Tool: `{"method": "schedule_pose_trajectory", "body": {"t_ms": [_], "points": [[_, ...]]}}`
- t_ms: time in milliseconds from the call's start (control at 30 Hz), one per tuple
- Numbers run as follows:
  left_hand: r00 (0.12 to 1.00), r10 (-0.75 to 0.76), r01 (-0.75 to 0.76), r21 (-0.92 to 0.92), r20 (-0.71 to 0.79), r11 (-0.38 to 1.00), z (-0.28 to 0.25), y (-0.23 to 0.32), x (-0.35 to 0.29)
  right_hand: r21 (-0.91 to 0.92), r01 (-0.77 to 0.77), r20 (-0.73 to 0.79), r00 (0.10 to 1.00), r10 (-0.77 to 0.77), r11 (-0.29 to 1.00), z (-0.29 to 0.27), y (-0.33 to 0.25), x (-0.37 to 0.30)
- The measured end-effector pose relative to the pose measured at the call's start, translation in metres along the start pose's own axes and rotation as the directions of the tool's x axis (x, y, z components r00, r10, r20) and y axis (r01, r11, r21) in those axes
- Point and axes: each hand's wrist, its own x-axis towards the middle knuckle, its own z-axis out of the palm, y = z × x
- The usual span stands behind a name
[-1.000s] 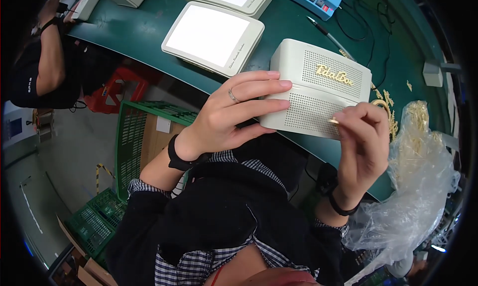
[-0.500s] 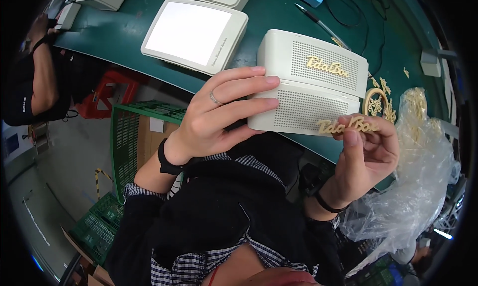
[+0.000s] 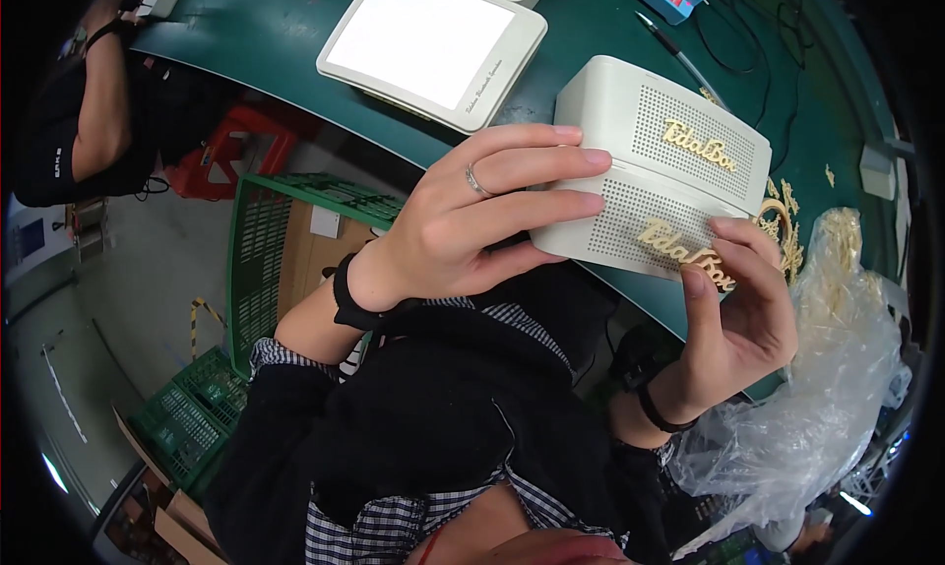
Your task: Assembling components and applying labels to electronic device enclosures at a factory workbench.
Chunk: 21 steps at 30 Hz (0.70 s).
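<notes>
- I see the right hand (image 3: 743, 309) pinching the right end of a thin, pale gold sign of curly joined letters (image 3: 684, 253) between its thumb and fingers.
- The sign is in front of the dotted face of the lower pale grey plastic box (image 3: 615, 232), left of the pinch; I cannot tell if it touches that face.
- I see the left hand (image 3: 448, 216) holding the lower box's left end, fingers over its face and thumb below.
- The left hand's top fingers also touch the upper pale grey plastic box (image 3: 610, 112), which sits right against the lower one.
- Another curly gold sign (image 3: 699, 144) lies on the upper box's dotted face, above the pinch.
- Just right of the boxes, above the right hand, I spot a round tan ring (image 3: 785, 214) and loose gold pieces (image 3: 793, 260).
- A big, crinkly clear plastic bag (image 3: 817, 368) is to the right of the right hand.
- Above the left hand, a pale box with a shiny white top (image 3: 423, 38) rests on the dark green table (image 3: 266, 68).
</notes>
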Motion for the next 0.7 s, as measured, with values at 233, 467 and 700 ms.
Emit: {"method": "schedule_pose_trajectory", "body": {"t_ms": [233,467,700], "points": [[1.000,0.014,-0.014,-0.006,0.005,1.000,0.000,-0.003,0.000,-0.170,0.042,0.049,0.998,-0.034,0.985,0.001,0.003,0.008],[0.996,0.079,-0.080,0.016,0.037,0.997,-0.003,-0.009,0.002,-0.169,-0.009,0.076,0.997,0.022,0.986,0.001,0.000,0.012],[0.974,-0.226,0.225,-0.140,0.005,0.964,-0.001,0.018,0.020,-0.223,-0.099,0.203,0.968,0.145,0.970,-0.005,-0.019,0.022]]}}
